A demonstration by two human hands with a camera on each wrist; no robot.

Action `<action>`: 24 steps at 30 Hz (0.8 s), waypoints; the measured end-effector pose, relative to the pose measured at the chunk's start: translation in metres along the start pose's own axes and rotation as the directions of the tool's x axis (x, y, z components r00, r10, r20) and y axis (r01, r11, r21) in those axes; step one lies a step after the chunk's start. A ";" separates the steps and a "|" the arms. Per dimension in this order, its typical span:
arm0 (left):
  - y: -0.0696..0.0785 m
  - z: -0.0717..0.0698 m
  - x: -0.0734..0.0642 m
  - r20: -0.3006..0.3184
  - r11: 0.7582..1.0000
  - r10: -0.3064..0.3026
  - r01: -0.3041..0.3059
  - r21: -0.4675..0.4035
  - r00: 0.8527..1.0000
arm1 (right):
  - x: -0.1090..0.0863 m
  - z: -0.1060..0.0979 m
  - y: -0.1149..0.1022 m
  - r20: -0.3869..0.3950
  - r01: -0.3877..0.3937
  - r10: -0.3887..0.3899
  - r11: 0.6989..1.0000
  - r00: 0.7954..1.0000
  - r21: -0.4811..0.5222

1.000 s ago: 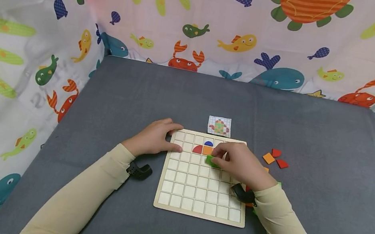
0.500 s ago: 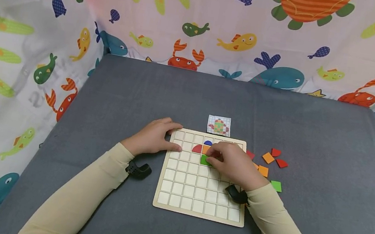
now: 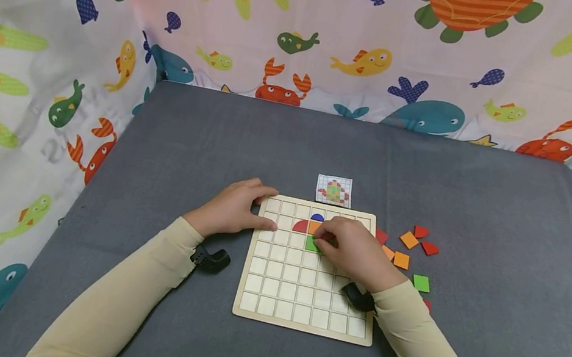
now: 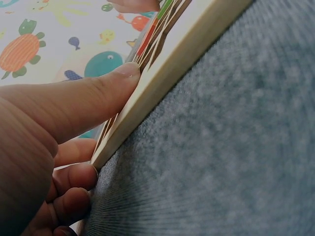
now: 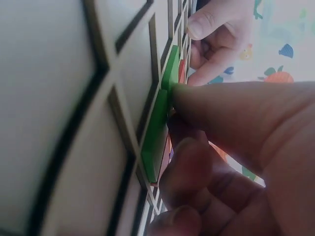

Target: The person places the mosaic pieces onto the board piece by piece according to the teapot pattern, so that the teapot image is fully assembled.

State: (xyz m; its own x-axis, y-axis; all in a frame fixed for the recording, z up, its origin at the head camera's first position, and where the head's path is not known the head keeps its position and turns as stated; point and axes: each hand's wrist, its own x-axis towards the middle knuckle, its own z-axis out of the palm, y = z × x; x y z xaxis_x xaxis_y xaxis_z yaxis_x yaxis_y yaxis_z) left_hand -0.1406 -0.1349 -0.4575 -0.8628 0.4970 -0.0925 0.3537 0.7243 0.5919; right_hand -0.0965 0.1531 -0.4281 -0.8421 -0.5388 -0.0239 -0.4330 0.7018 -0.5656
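A wooden grid board [image 3: 277, 291] lies on the grey table. My left hand [image 3: 233, 207] holds its far left corner; in the left wrist view the thumb [image 4: 106, 93] lies over the frame and the other fingers are beside the edge. My right hand [image 3: 359, 248] is over the upper middle, its fingers curled about green square tiles. In the right wrist view one green tile [image 5: 156, 137] stands beside a second green tile [image 5: 170, 69], the thumb tip where they meet. A red quarter-round tile [image 3: 301, 226], an orange tile [image 3: 314, 227] and a blue half-round tile [image 3: 317, 217] sit in cells above.
A small printed pattern card [image 3: 334, 191] lies behind the board. To the right are loose tiles: an orange square [image 3: 409, 240], a red piece [image 3: 429, 248], a green square [image 3: 421, 283] and several others. A fabric with sea animals [image 3: 331, 25] hangs around the table.
My right hand has shifted slightly left with the green tile, which now lies in the cell below the orange one. The left hand stays at the corner.
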 end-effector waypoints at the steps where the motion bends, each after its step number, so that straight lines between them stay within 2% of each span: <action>1: 0.000 0.000 0.000 -0.002 1.000 0.000 0.000 0.001 1.000 | 0.000 0.000 0.000 -0.003 -0.002 0.002 1.000 1.000 -0.003; 10: 0.002 -0.001 0.000 -0.002 1.000 -0.003 0.003 0.003 1.000 | -0.008 -0.006 0.003 0.000 -0.013 0.013 1.000 1.000 0.006; 16: 0.004 -0.002 -0.001 0.015 1.000 -0.017 0.017 0.003 1.000 | -0.017 -0.020 0.006 0.015 -0.053 0.052 0.998 0.999 0.043; 24: 0.004 -0.003 -0.001 0.015 1.000 -0.017 0.017 -0.002 1.000 | -0.035 -0.037 0.021 0.022 -0.110 0.109 0.992 0.994 0.059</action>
State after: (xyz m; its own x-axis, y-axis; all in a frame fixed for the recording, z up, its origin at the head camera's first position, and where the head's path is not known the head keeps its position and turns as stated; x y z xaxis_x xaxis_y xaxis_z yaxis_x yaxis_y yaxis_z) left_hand -0.1393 -0.1336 -0.4530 -0.8634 0.4914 -0.1145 0.3380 0.7318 0.5918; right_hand -0.0880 0.2042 -0.4086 -0.8770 -0.4692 -0.1038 -0.3177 0.7281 -0.6074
